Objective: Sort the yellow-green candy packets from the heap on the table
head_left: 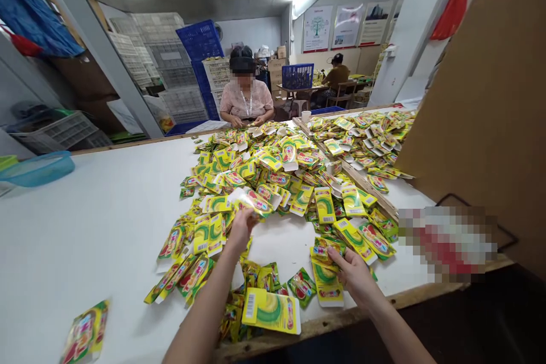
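My left hand (242,230) is closed on a small yellow-and-green carton (258,203), held above the near side of the pile; a white flap shows at its left end. To the right, the thumb and fingers of my right hand (356,276) pinch a small shiny packet (326,248). Below that packet a yellow carton (328,290) lies on the table. Between my hands, a loose packet (302,286) with a red fruit print rests on the white tabletop. Another carton (273,311) lies flat on top of several packets near the front edge.
A large heap of cartons and packets (251,159) covers the table's middle. A wooden strip (369,185) separates it from a second heap (362,131). Brown cardboard (482,102) stands at right, a blue basket (38,169) at left. One person (246,96) sits opposite; another (336,77) sits farther back.
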`<action>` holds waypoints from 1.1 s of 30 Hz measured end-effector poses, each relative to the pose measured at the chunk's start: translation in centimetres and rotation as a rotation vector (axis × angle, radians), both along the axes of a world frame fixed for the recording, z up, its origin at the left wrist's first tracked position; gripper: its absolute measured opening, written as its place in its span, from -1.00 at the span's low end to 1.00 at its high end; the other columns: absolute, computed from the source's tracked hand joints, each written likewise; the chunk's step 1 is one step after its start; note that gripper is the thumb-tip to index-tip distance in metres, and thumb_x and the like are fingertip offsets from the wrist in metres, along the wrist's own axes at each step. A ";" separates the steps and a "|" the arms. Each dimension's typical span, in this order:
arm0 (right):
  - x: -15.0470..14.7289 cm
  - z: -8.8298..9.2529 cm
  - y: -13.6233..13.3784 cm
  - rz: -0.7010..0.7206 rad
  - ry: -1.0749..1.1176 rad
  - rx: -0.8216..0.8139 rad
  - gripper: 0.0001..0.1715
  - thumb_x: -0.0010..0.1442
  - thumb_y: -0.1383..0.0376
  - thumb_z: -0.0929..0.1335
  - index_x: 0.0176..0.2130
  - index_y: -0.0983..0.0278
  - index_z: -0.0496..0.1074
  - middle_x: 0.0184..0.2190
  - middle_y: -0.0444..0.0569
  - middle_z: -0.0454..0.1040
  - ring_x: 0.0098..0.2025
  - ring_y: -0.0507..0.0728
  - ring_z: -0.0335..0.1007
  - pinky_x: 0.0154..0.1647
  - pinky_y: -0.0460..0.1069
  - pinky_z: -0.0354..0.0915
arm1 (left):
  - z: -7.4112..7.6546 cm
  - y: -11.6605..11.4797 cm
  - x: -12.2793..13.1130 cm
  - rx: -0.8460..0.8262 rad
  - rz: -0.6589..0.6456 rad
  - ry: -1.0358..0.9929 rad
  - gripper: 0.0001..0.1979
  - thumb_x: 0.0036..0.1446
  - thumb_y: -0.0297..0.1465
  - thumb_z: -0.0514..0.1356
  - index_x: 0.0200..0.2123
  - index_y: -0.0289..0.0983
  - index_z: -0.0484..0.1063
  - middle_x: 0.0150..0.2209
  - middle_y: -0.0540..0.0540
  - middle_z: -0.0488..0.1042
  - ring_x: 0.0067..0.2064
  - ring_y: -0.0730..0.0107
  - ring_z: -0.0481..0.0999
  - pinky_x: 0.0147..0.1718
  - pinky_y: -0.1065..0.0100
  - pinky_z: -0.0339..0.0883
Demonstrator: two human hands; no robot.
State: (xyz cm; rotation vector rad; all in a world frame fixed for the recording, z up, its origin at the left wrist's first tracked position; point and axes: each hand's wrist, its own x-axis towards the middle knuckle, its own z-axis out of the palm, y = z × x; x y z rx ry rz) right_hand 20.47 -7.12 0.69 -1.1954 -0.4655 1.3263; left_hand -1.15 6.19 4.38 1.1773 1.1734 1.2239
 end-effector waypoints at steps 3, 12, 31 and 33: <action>-1.0 0.1 0.4 0.027 -0.069 0.019 -0.57 -0.24 0.05 0.52 -0.43 0.25 0.42 -0.41 -0.03 0.58 -0.31 0.21 0.53 -0.34 0.03 0.44 | -0.4 -3.3 -0.1 -0.081 -0.047 -0.081 -0.66 -0.21 -0.22 0.11 -0.33 -0.28 0.31 -0.43 -0.07 0.48 -0.41 0.31 0.49 -0.40 0.28 0.38; -1.3 0.6 0.2 -0.026 -0.321 0.086 -0.55 -0.16 0.01 0.48 -0.37 0.28 0.45 -0.34 0.02 0.58 -0.25 0.23 0.50 -0.26 0.06 0.42 | -1.2 -8.9 0.1 0.013 0.079 0.295 -0.58 0.02 -0.25 0.01 -0.05 -0.25 0.31 -0.03 -0.21 0.43 0.07 0.16 0.36 -0.04 0.22 0.26; -2.2 11.0 1.7 0.603 -1.170 0.505 -0.83 0.07 0.26 0.34 -0.48 0.27 0.46 -0.56 -0.14 0.42 -0.52 0.01 0.26 -0.51 -0.12 0.15 | 0.0 -12.3 1.3 0.556 -0.069 0.840 -0.53 -0.17 -0.30 0.22 -0.10 -0.20 0.28 -0.31 -0.11 0.50 -0.34 0.19 0.51 -0.38 0.31 0.31; -2.4 11.3 1.9 0.659 -1.166 0.547 -0.87 0.05 0.28 0.35 -0.45 0.27 0.49 -0.50 -0.12 0.43 -0.47 0.01 0.28 -0.47 -0.13 0.17 | 0.1 -12.4 1.4 0.536 -0.098 0.811 -0.49 -0.18 -0.29 0.23 -0.08 -0.21 0.26 -0.32 -0.10 0.50 -0.35 0.19 0.51 -0.40 0.32 0.30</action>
